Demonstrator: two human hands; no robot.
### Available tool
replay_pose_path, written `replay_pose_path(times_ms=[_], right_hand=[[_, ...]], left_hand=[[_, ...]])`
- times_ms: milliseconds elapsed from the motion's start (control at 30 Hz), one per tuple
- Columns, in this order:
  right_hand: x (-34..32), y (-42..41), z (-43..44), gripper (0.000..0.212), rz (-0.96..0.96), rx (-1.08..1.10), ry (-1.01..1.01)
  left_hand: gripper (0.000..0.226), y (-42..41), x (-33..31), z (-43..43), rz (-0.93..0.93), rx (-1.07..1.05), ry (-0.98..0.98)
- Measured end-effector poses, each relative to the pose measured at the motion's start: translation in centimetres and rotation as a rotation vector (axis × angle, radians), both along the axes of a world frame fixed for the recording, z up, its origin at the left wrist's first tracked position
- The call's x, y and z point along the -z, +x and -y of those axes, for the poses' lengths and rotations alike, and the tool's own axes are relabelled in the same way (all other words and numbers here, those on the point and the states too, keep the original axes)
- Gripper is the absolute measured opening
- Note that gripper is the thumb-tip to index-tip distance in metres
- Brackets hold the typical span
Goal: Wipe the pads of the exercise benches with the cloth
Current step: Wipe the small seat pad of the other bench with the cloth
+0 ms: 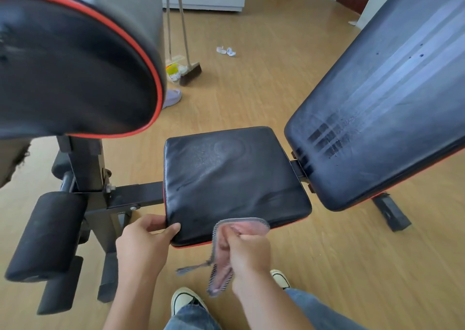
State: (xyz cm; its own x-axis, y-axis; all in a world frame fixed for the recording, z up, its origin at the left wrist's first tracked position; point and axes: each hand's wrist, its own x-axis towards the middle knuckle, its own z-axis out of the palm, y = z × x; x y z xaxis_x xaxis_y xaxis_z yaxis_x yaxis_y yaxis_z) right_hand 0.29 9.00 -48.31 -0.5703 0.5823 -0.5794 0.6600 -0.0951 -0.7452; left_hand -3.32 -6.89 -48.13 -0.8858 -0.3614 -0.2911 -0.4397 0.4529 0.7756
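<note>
Your right hand (245, 251) squeezes the cloth (226, 249) on the seat pad (231, 178).
Your left hand (144, 239) grips the pad's 7 o'clock corner; the cloth looks blurry.

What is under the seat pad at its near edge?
Below the seat pad a red trim strip shows along the near edge, with wooden floor beneath. The left hand fingers curl under its corner. The black frame bar enters from the left; its mounting is hidden by the pad.

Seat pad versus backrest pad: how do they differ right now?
The seat pad lies flat and squarish; the backrest pad is longer and tilted up. The seat pad shows swirled smears, the backrest pad straight streaks and droplets. The cloth touches only the seat pad. Both are black with red trim.
</note>
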Motion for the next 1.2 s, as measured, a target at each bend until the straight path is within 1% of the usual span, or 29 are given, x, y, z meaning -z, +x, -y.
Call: replay_pose_path(times_ms=[33,133,233,300,433,533,633,700,767,867,933,967,1067,1167,1200], right_hand=[[-0.1,0.0,-1.6,0.029,-0.001,0.04,0.024],[-1.9,0.0,-7.1,0.037,0.01,0.14,0.165],[-4.1,-0.2,-10.0,0.03,0.007,0.253,0.274],[-3.8,-0.4,-7.8,0.034,0.026,0.238,0.264],[-1.0,-0.6,0.6,0.039,0.008,0.169,0.249],[-0.7,-0.4,4.8,0.04,0.027,0.148,0.227],[-0.2,-0.3,7.8,0.037,0.082,-0.057,0.1],[0.4,-0.6,8.6,0.032,0.113,-0.127,0.024],[0.0,-0.7,7.5,0.033,0.12,-0.09,0.005],[-0.6,0.0,3.9,0.033,0.037,0.054,0.09],[-0.3,0.0,2.9,0.042,-0.027,0.156,0.113],[-0.4,-0.1,3.3,0.045,-0.041,0.158,0.112],[-0.8,-0.3,6.5,0.037,-0.014,0.101,0.094],[0.7,-0.4,8.3,0.035,-0.096,0.137,0.051],[1.2,-0.4,8.5,0.036,-0.088,0.125,0.052]], left_hand=[[0.015,0.1,-0.1,0.0,-0.002,-0.001,-0.003],[0.021,0.4,-0.3,-0.1,-0.009,0.003,-0.003],[0.024,0.6,-0.5,-0.3,-0.007,-0.011,0.029],[0.024,0.6,-0.5,-0.4,0.001,-0.023,0.025],[0.023,0.4,-0.4,-0.4,-0.006,-0.035,0.021],[0.021,0.4,-0.3,-0.3,-0.016,-0.038,0.018],[0.013,0.4,-0.5,-0.3,-0.031,-0.048,-0.002],[0.011,0.5,-0.6,-0.4,-0.032,-0.044,-0.003],[0.012,0.5,-0.8,-0.3,-0.024,-0.041,0.017],[0.018,0.6,-0.7,-0.2,-0.006,-0.046,0.072],[0.02,0.7,-0.7,-0.1,-0.004,-0.047,0.089],[0.019,0.7,-0.6,-0.1,-0.008,-0.046,0.088],[0.017,0.7,-0.5,0.1,-0.016,-0.062,0.078],[0.016,0.6,-0.5,0.2,0.003,-0.084,0.085],[0.015,0.6,-0.6,0.2,0.011,-0.088,0.085]])
